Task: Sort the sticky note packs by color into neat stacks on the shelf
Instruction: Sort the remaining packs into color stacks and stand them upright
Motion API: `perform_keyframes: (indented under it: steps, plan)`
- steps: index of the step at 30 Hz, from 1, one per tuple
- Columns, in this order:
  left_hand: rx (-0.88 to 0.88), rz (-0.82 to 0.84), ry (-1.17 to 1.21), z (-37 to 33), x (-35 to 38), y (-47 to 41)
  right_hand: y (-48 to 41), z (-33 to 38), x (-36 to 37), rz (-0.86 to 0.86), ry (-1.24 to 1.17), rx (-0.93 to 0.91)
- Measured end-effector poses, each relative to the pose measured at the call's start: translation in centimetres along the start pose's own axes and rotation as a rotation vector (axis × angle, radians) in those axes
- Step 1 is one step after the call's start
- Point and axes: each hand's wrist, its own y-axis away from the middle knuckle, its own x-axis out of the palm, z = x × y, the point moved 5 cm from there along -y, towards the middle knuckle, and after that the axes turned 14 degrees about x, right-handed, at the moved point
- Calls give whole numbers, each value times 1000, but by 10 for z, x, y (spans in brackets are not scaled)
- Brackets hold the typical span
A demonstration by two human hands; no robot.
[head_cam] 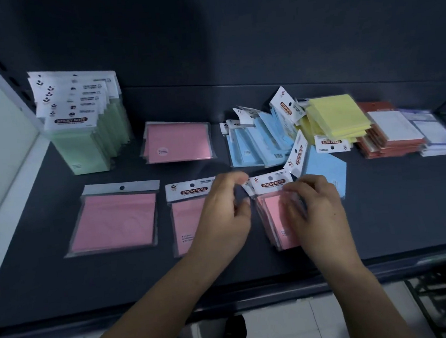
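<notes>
— Where are our hands?
— Our right hand (317,209) curls its fingers over the small stack of pink plastic-wrapped sticky note packs (273,218) on the dark shelf (383,222). Our left hand (226,214) is half curled at that stack's left edge; we cannot tell whether it grips.
— And around that stack?
— Left of it we see a single pink pack (183,226), then a large square pink pack (113,221). Behind it are loose blue packs (254,141), and far behind-left a row of green packs (85,151).

Dim light. Dark matte shelf (65,290) ran left to right, with a dark back panel (231,33) behind. White slotted upright (0,72) stood far left. Pale tiled floor (284,325) showed below the near edge, and a dark wire frame (444,305) sat near right.
</notes>
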Motion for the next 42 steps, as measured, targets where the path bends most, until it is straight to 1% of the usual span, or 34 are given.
perform_keyframes:
  steps: [2,3,4,5,7,9,12,14,16,18,19,23,26,29,31,32,33,35,37,38,40,42]
  plan:
    - [-27,-95,-43,8,-26,-5,0,17,-1,-75,0,-97]
    - [-32,-139,-95,13,-40,-7,-1,27,0,-73,-42,-137]
    - [-32,-174,-171,18,-54,-10,-3,37,4,-26,-118,-156]
    - [-38,-197,-260,25,-68,-12,-5,49,9,65,-217,-150]
    - [-88,-207,-411,39,-90,-14,-10,70,27,304,-393,-55]
    - [-149,-179,-452,51,-101,-15,-18,84,50,478,-448,31]
    - [-177,-129,-315,57,-101,-15,-28,102,76,557,-461,95]
    - [-167,-139,-257,55,-100,-13,-33,106,85,580,-562,201]
    - [-141,-156,-230,52,-102,-9,-34,107,89,571,-653,274]
    - [-132,-164,-182,49,-101,-6,-35,105,92,527,-690,289]
    - [-158,-185,-149,49,-101,-4,-34,105,93,496,-704,293]
    - [-316,-367,31,56,-111,0,-30,106,90,350,-758,281]
    - [-344,-495,149,53,-120,2,-26,106,82,284,-878,263]
    - [-324,-611,331,44,-127,6,-20,108,72,290,-1034,255]
    - [-295,-647,451,41,-131,10,-17,109,68,379,-1127,244]
    - [-276,-624,488,40,-131,12,-14,110,65,450,-1112,206]
    - [-259,-562,500,37,-131,14,-11,110,64,528,-1054,146]
    - [-259,-340,497,32,-122,23,-2,105,60,644,-933,67]
    - [-311,-139,489,29,-108,34,5,92,55,656,-872,110]
    - [-326,-87,466,30,-104,40,7,85,55,646,-836,147]
    - [-306,-61,350,33,-100,47,13,78,58,635,-778,196]
    - [-301,-131,252,36,-106,52,18,86,61,623,-720,128]
